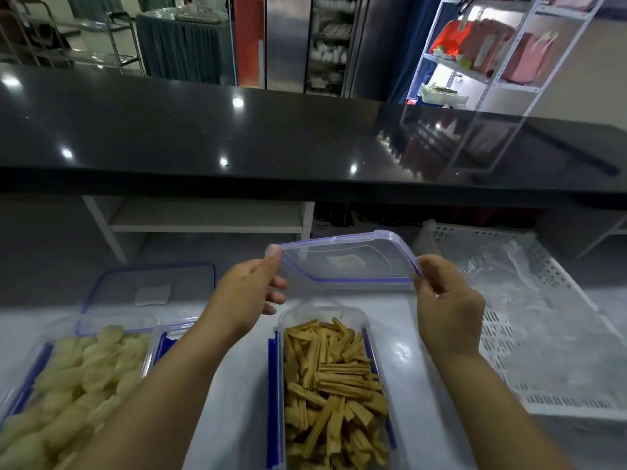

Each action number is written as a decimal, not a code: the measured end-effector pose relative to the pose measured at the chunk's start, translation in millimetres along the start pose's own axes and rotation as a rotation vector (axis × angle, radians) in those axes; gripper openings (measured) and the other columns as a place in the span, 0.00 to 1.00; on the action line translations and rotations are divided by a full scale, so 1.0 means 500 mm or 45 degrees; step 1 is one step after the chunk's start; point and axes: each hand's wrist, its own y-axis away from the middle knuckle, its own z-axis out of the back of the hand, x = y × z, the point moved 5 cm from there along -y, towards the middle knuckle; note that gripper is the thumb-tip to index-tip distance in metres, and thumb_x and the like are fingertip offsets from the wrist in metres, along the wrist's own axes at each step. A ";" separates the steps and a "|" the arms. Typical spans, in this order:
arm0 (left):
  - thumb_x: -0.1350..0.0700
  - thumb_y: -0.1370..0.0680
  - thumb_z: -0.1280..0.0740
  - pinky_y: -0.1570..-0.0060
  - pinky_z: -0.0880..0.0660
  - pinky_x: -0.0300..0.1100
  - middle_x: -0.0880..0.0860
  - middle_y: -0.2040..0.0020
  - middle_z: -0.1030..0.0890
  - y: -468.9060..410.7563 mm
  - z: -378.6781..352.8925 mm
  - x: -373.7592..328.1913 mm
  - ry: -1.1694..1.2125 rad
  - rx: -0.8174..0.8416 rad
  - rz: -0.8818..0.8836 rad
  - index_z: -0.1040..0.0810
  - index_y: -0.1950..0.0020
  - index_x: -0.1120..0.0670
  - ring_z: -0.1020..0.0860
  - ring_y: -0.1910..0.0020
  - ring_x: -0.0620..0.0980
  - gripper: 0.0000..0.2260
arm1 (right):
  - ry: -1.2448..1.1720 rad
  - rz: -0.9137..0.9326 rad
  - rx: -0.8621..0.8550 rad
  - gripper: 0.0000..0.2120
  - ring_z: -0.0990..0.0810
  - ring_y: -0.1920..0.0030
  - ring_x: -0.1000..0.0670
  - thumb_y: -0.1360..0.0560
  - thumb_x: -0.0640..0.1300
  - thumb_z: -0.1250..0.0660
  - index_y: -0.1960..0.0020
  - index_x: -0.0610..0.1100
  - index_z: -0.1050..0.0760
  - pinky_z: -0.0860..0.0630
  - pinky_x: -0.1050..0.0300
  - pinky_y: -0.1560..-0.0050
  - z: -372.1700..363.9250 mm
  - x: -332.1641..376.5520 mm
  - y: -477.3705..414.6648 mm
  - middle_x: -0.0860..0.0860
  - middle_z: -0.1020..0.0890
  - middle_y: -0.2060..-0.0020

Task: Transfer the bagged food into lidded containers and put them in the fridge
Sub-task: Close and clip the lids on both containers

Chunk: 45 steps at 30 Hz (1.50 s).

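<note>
A clear lid with a blue seal (346, 261) hangs in the air above the far end of an open container (281, 330) filled with brown sticks of food (334, 388). My left hand (247, 290) pinches the lid's left corner and my right hand (444, 300) pinches its right edge. At the left stands a second open container (20, 388) full of pale yellow pieces (71, 378). Its lid (149, 293) lies tilted against its far end.
A white perforated tray (556, 401) with crumpled clear plastic bags (509, 283) lies at the right on the pale worktop (234, 418). A raised black counter (271, 147) runs across behind. White shelving sits under it.
</note>
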 end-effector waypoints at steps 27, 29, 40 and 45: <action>0.61 0.22 0.41 0.63 0.21 0.40 0.52 0.58 0.16 0.227 -0.068 0.073 0.074 0.110 0.179 0.21 0.49 0.54 0.16 0.62 0.47 0.09 | -0.537 -0.870 0.844 0.12 0.20 0.68 0.56 0.25 0.43 0.31 0.43 0.42 0.24 0.26 0.62 0.69 0.037 0.002 0.203 0.51 0.19 0.63; 0.61 0.22 0.40 0.67 0.24 0.35 0.50 0.61 0.16 0.241 -0.064 0.084 -0.008 0.016 0.155 0.20 0.52 0.54 0.18 0.66 0.42 0.09 | -0.483 -0.881 0.857 0.11 0.19 0.67 0.51 0.26 0.46 0.30 0.47 0.40 0.22 0.22 0.55 0.67 0.042 -0.004 0.219 0.46 0.17 0.63; 0.48 0.21 0.38 0.51 0.21 0.52 0.52 0.56 0.18 0.250 -0.061 0.126 -0.265 -0.020 0.246 0.24 0.53 0.54 0.20 0.55 0.52 0.10 | -0.255 -0.862 1.067 0.15 0.18 0.56 0.42 0.24 0.54 0.35 0.57 0.41 0.29 0.19 0.39 0.53 0.034 0.011 0.227 0.44 0.19 0.58; 0.48 0.21 0.40 0.67 0.26 0.36 0.49 0.55 0.20 0.225 -0.068 0.119 -0.304 0.004 0.248 0.27 0.51 0.51 0.21 0.60 0.43 0.07 | -0.173 -0.877 1.120 0.13 0.20 0.62 0.50 0.22 0.52 0.37 0.59 0.45 0.33 0.18 0.49 0.57 0.014 0.010 0.205 0.48 0.21 0.61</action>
